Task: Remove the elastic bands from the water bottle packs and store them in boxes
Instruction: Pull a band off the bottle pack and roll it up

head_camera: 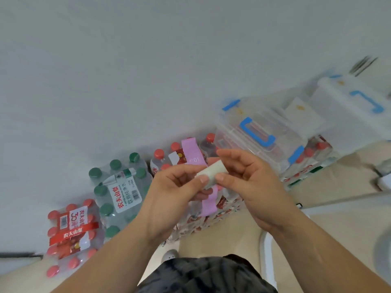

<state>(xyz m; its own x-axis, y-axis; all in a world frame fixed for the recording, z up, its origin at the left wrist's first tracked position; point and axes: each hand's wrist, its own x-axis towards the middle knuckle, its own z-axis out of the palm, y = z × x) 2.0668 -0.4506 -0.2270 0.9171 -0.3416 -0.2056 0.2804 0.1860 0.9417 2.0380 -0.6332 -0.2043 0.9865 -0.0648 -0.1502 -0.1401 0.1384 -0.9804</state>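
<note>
White rolled elastic band [211, 174] sits at centre frame, pinched between our left hand [175, 191] and right hand [254, 185]. Just behind, a pink band [193, 153] wraps a red-capped bottle pack [226, 208]; clear boxes [281, 132] stand at right of the frame.

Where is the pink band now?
The pink band wraps the red-capped bottle pack at the head view's centre, partly behind the left hand, left of the clear storage box.
</note>
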